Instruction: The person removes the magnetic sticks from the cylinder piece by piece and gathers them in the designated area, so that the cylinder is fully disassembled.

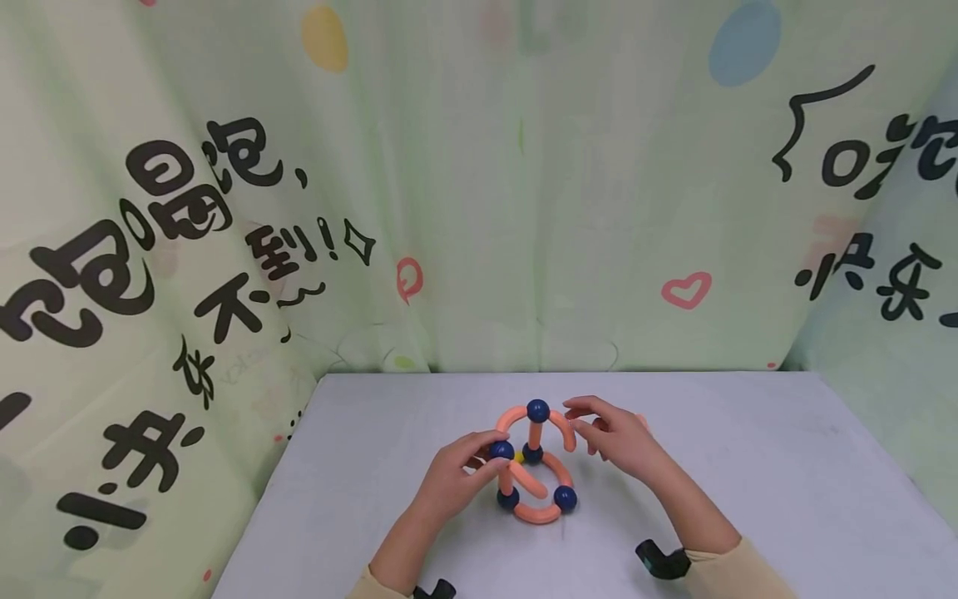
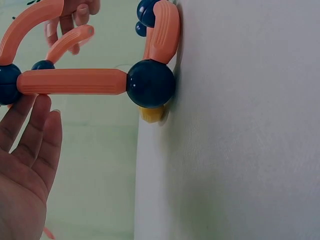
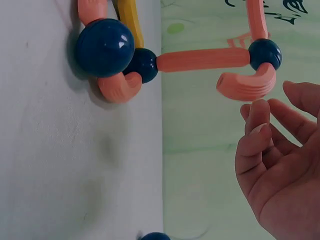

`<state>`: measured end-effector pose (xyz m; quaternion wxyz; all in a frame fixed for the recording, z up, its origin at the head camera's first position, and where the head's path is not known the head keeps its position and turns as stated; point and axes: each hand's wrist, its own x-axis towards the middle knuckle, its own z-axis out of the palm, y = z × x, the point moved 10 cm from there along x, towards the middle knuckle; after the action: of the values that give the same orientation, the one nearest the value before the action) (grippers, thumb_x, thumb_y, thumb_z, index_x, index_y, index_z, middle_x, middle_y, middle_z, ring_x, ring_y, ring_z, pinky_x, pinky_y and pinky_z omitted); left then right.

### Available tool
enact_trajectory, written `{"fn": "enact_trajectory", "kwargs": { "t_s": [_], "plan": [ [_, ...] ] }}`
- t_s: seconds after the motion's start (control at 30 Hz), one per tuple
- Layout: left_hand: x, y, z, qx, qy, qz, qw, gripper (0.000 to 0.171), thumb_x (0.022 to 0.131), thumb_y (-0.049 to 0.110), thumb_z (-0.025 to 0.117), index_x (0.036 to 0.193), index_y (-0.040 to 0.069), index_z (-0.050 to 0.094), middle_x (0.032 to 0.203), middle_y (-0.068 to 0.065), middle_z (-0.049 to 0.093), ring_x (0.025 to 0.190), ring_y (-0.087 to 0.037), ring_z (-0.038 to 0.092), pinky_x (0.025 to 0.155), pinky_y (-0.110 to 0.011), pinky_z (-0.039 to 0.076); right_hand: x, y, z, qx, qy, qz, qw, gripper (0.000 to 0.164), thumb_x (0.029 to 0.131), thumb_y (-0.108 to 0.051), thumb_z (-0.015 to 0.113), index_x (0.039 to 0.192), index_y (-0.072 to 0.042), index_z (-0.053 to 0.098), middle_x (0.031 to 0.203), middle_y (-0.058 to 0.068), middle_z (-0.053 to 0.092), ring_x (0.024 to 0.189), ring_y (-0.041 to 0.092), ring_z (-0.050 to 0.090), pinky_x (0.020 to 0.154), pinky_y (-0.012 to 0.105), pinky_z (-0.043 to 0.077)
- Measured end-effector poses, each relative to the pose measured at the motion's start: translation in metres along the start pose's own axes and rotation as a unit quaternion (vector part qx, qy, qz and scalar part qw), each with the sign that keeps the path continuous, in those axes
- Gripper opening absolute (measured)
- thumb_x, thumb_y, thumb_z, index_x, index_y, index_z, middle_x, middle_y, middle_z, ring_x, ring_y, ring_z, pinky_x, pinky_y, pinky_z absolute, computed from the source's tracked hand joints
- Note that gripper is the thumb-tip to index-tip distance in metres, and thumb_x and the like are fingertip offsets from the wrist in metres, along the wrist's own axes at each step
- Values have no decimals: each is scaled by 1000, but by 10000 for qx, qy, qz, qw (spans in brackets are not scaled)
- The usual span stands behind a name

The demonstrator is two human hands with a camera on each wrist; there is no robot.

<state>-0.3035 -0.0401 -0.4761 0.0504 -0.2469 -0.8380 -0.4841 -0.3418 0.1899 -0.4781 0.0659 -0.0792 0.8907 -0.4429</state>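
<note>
A magnetic ball-and-rod toy frame stands on the table, with navy balls joined by orange rods. My left hand [image 1: 456, 481] pinches the upper-left navy ball [image 1: 501, 451] between thumb and fingers. From that ball a curved orange rod [image 1: 529, 481] sticks out with a free end. At the top back sits another navy ball [image 1: 537, 410], above an upright orange rod [image 3: 205, 60]. Its curved orange rod [image 3: 247, 86] hangs with one free end. Just beside that rod is my right hand [image 1: 614, 437], fingers loosely bent and holding nothing; whether a fingertip touches it I cannot tell.
The white table [image 1: 359, 466] carries the frame, whose lower ring includes a navy ball [image 1: 565, 498] and a yellow rod [image 3: 130, 22]. Part of an orange piece [image 1: 644, 422] shows behind the right hand. A printed curtain [image 1: 569, 208] hangs behind the table.
</note>
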Motion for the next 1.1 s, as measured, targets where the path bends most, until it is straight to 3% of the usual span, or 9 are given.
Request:
{"fn": "enact_trajectory", "kwargs": {
  "t_s": [0.23, 0.33, 0.47, 0.7, 0.93, 1.1],
  "plan": [
    [-1, -1, 1, 27, 2, -52, 10000, 39, 94, 46, 62, 129, 30, 63, 110, 6, 71, 91, -5, 62, 79, -22, 56, 4, -15, 14, 168, -264, -142, 9994, 50, 93, -48, 64, 135, -23, 56, 81, 5, 67, 72, 29, 57, 56, 29, 48],
    [-1, -1, 0, 4, -12, -69, 10000, 40, 94, 48, 62, 129, 29, 63, 110, 5, 71, 91, -6, 62, 79, -22, 56, 6, -18, 17, 71, -292, -252, 9992, 48, 92, -51, 63, 133, -27, 58, 82, 1, 66, 72, 34, 57, 54, 27, 45],
    [-1, 0, 0, -3, -24, -58, 10000, 41, 94, 49, 61, 129, 29, 63, 110, 5, 70, 91, -6, 62, 79, -22, 56, 7, -17, 17, -72, -167, -244, 9995, 47, 91, -56, 62, 131, -31, 59, 81, -1, 65, 67, 27, 55, 52, 26, 41],
    [-1, 1, -1, -46, -21, -70, 10000, 40, 94, 49, 61, 129, 29, 63, 110, 6, 70, 91, -6, 61, 79, -22, 56, 6, -14, 15, -99, 79, -118, 9998, 44, 88, -62, 61, 122, -34, 64, 77, 7, 66, 66, 21, 50, 52, 26, 38],
    [0, 1, 0, -28, -5, -81, 10000, 40, 94, 49, 61, 129, 29, 63, 109, 6, 70, 92, -6, 62, 80, -22, 56, 6, -14, 13, -114, 246, -253, 9993, 41, 89, -60, 60, 122, -35, 65, 73, 0, 62, 67, 21, 51, 53, 26, 38],
    [0, 1, 0, -8, 27, -43, 10000, 41, 94, 49, 61, 130, 29, 63, 108, 5, 70, 91, -7, 62, 80, -22, 56, 6, -7, 13, 10, 235, -118, 9997, 44, 91, -58, 60, 126, -33, 63, 75, 6, 64, 70, 23, 53, 54, 26, 39]
  ]
}}
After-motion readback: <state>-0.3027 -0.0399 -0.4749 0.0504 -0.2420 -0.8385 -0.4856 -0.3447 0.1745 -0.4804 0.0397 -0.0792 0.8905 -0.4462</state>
